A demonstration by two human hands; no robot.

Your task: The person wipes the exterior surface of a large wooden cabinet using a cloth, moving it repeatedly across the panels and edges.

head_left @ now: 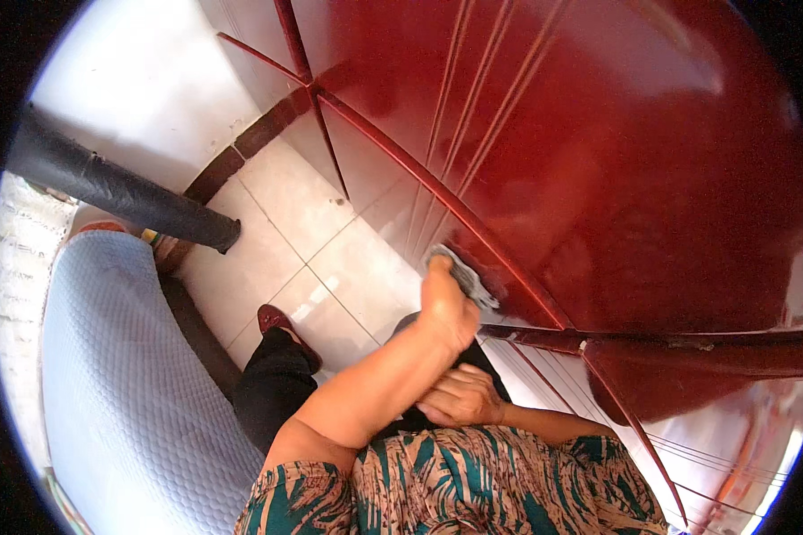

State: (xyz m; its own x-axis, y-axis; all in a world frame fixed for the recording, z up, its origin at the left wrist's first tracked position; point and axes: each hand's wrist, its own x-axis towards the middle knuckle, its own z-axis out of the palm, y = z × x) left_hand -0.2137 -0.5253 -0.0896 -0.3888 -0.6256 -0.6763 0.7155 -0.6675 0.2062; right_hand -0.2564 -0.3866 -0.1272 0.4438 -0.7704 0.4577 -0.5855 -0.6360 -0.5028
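Grey cloth (467,283) lies against the near left edge of the glossy red furniture (616,187), held in the left hand (446,308), its mostly hidden fingers apparently closed around it, while the right hand (462,395) rests nearer, loosely bent over the black trousers (272,383), palm unseen, so I cannot tell whether it holds anything.

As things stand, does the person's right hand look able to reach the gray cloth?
Probably yes: the right hand, seemingly empty, rests close by. The left hand grips the gray cloth and covers part of it, but the cloth's right edge shows free.
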